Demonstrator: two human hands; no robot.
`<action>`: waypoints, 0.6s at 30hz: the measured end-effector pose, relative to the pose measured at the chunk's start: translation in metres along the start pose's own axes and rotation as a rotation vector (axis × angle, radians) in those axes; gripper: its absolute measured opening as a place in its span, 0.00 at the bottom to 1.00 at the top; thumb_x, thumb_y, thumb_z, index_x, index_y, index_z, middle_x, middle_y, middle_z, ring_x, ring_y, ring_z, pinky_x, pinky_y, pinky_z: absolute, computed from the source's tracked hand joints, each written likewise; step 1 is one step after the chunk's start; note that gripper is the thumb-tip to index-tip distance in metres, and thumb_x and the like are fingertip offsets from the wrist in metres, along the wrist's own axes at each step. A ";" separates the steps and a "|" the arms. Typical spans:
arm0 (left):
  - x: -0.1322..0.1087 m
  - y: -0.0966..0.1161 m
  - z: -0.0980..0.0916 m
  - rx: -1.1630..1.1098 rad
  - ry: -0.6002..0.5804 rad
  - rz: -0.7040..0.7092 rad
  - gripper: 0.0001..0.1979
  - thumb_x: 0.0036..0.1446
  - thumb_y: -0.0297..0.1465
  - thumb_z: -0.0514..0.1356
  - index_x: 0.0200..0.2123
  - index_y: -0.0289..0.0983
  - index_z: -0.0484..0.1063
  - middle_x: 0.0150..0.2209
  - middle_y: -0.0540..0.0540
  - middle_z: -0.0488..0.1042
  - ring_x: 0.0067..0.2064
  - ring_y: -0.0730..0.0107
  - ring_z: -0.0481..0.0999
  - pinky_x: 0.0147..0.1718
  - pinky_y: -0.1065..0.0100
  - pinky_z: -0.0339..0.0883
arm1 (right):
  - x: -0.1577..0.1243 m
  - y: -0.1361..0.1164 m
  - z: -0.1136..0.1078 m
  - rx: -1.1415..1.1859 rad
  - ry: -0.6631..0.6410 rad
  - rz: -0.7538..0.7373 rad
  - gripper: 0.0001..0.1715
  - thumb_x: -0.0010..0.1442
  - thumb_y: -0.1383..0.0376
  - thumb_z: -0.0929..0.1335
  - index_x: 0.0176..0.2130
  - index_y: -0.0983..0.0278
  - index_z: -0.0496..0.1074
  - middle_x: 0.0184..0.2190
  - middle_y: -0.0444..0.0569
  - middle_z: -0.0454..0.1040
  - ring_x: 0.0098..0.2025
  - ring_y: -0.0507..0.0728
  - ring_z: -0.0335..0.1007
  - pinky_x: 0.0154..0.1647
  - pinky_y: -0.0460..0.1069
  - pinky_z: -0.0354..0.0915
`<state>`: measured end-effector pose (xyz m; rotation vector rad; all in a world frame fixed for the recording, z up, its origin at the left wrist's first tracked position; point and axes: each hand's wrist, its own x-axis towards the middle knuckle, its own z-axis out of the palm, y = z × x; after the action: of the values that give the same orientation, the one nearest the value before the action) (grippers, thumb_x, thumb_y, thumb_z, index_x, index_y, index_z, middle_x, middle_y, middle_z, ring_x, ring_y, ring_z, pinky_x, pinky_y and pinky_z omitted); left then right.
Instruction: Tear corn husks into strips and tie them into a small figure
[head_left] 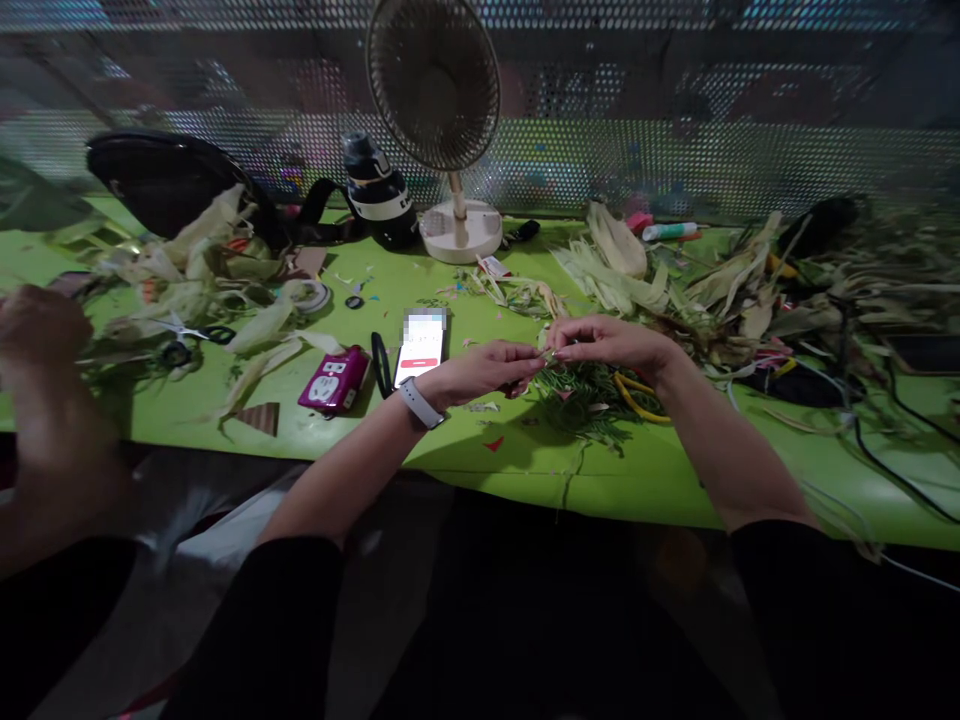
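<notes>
My left hand (495, 368), with a pale watch strap (421, 403) on its wrist, reaches in over the table with its fingers pinched. Fingertip to fingertip with it, my right hand (611, 340) is also closed in a pinch. Between them shows a small pale green piece (551, 356), too small to name. Just below the hands lies a heap of feathery green sprigs (581, 405). Yellow handles (636, 402), perhaps of scissors, rest among the sprigs under my right forearm.
A lit phone (421, 348) and purple case (334, 380) lie left of my hands. Behind stand a fan (459, 230) and dark bottle (382, 205). Corn husks (615, 260) pile right; scissors (187, 338) lie left. Another person's hand (41, 330) is at far left.
</notes>
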<state>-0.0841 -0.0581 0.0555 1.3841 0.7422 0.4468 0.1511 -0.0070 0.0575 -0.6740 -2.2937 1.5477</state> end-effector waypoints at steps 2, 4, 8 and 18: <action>0.000 0.001 0.001 0.113 0.019 0.019 0.09 0.65 0.34 0.58 0.39 0.35 0.73 0.23 0.54 0.65 0.24 0.78 0.62 0.27 0.72 0.56 | 0.000 0.000 0.001 -0.002 0.007 0.006 0.18 0.63 0.53 0.70 0.32 0.65 0.71 0.34 0.46 0.69 0.40 0.54 0.65 0.46 0.51 0.61; 0.000 0.002 0.002 0.208 0.036 0.034 0.09 0.66 0.35 0.57 0.39 0.35 0.73 0.22 0.54 0.65 0.24 0.78 0.62 0.26 0.71 0.55 | 0.000 -0.001 0.002 0.005 0.017 0.014 0.18 0.63 0.53 0.70 0.32 0.65 0.71 0.34 0.46 0.69 0.39 0.54 0.64 0.45 0.51 0.60; 0.000 0.001 0.001 0.294 0.027 0.097 0.11 0.66 0.36 0.55 0.34 0.36 0.71 0.23 0.53 0.65 0.24 0.78 0.62 0.26 0.71 0.55 | 0.000 -0.002 0.004 0.060 0.044 0.037 0.19 0.62 0.52 0.70 0.31 0.65 0.70 0.32 0.45 0.69 0.38 0.54 0.63 0.44 0.51 0.60; 0.001 -0.005 -0.002 0.310 0.025 0.119 0.12 0.67 0.35 0.56 0.35 0.35 0.75 0.22 0.53 0.64 0.24 0.78 0.61 0.25 0.72 0.54 | 0.007 -0.002 0.012 -0.002 0.180 0.048 0.26 0.61 0.44 0.69 0.31 0.64 0.67 0.26 0.40 0.63 0.30 0.50 0.57 0.33 0.47 0.54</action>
<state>-0.0855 -0.0562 0.0500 1.7227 0.7748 0.4554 0.1391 -0.0133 0.0546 -0.8383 -2.1618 1.4417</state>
